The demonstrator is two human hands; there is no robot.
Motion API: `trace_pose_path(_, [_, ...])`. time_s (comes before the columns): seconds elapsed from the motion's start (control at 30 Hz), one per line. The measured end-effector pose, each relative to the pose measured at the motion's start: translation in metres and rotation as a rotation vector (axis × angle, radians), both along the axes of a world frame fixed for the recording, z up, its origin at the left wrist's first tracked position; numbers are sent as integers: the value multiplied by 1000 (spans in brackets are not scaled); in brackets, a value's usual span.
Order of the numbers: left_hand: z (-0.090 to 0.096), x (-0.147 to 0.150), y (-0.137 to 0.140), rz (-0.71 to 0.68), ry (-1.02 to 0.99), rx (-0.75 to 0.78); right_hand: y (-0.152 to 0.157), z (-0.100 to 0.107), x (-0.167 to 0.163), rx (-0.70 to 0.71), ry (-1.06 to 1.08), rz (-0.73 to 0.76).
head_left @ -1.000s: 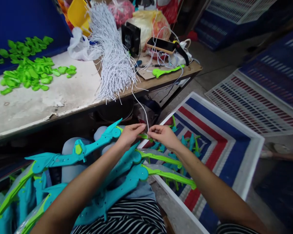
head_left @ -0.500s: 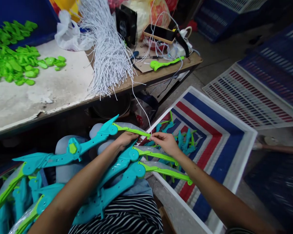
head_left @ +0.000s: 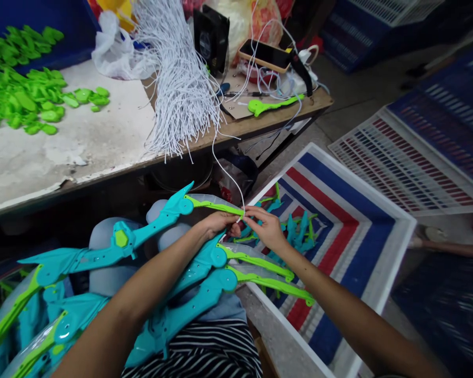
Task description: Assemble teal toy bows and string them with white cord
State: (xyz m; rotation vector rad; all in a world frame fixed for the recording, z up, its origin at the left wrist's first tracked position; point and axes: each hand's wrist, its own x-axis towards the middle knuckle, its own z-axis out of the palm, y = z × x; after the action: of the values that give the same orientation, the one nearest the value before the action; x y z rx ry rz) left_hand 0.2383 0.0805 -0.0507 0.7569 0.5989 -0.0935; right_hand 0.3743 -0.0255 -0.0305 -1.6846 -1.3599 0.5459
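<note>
A turquoise toy bow [head_left: 152,227] with lime-green limbs lies across my lap. My left hand [head_left: 219,223] is closed around the end of its upper green limb. At that tip my right hand [head_left: 265,226] pinches a white cord [head_left: 229,176], fingertips close to the left hand's. The cord runs up to a thick bundle of white cords [head_left: 183,100] on the table. Whether it passes through the limb's tip is hidden by my fingers. More turquoise and green bows [head_left: 211,289] rest on my lap below my forearms.
Loose green plastic pieces [head_left: 21,97] lie on the table [head_left: 114,126] at left. A black fan [head_left: 212,39], a phone [head_left: 265,54] and a green limb [head_left: 274,105] are farther right. Beside me, a striped-lined crate [head_left: 394,247] holds several bows; other crates [head_left: 410,157] stand behind.
My left hand has slid right along the green limb to its tip, closer to my right hand. The right hand has stayed near the tip with the cord. The view has shifted slightly.
</note>
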Motion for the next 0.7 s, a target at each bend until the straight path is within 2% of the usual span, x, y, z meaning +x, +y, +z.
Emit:
trace_pose_path(0.13, [-1,2,2,38,18,-16,10,-4,4,44,-22,8])
trace_pose_path(0.23, [5,6,3,48,44,-10,11,-4,4,53,-77,36])
trace_pose_path(0.33, [17,6,2,46,134,104,9,-6,4,32,-154,55])
trace_pose_path(0.4, [27,-5,5,75,187,191,7,-8,4,-12,-187,42])
trace_pose_path(0.47, [42,-30,11,121,204,269,6,-9,4,-50,-186,18])
trace_pose_path(0.57, [75,-95,22,262,156,349,4,-10,6,-49,-162,3])
trace_pose_path(0.63, [102,-151,28,453,97,264,4,-9,6,-41,-159,4])
trace_pose_path(0.7, [130,-207,30,756,71,231,4,-9,6,-52,-167,6])
